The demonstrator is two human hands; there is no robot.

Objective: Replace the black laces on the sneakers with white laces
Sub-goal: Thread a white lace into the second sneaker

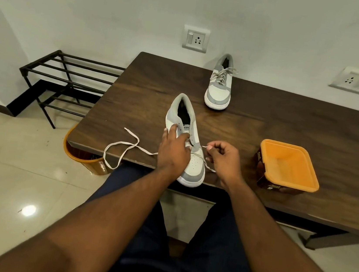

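A white and grey sneaker (184,123) lies at the front edge of the dark wooden table (289,127), toe toward me. My left hand (173,151) rests on its upper, fingers curled over the tongue and eyelets. My right hand (223,158) pinches one tip of a white lace just right of the shoe. The white lace (124,149) runs through the lowest eyelets; its other end loops over the table's left front edge. A second sneaker (219,88) with white laces tied stands at the back of the table.
An orange square tub (288,168) sits on the table to my right. An orange bin (88,160) stands on the floor under the table's left corner. A black metal shoe rack (67,82) is on the left by the wall. My legs are under the table.
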